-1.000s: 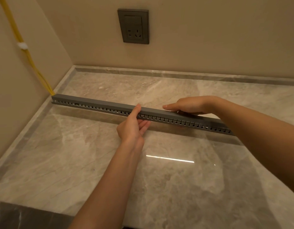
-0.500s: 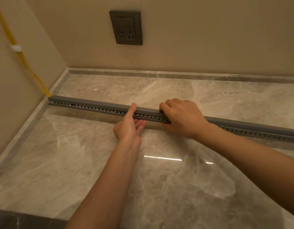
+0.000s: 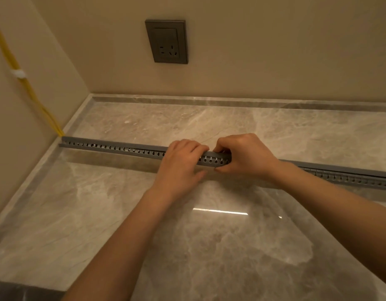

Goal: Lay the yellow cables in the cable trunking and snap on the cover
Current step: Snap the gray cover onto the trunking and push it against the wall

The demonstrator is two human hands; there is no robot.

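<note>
Both hands have closed on 1 spot since the earlier frames. The left hand [image 3: 181,164] has come up from the near side onto the top of the trunking [image 3: 114,148]. The right hand [image 3: 246,157] sits just right of it, the 2 almost touching.

**Hand state**
- Left hand: fingers curled over the top toward the far side, gripping the trunking.
- Right hand: fingers curled over the top, thumb against the near slotted wall, pinching the trunking between them.

**Position of parts**
- The trunking lies on the stone surface [image 3: 209,246]. Its long axis runs left to right: the left end meets the left wall and the right end passes out of view, slightly nearer.
- The cover [image 3: 339,168] lies along the top.
- The cables [image 3: 35,101] come down the left wall and enter the left end. Inside the trunking they are hidden.

**Assessment**
- The hands hold the trunking at about mid-length of its visible run, directly ahead of the person.
- The step in hand appears to be pressing the cover home.
- Any further pressing would follow the long axis. The left hand is nearer the wall-side section and the right hand nearer the right section.
- Whether the cover is fully seated cannot be told.
</note>
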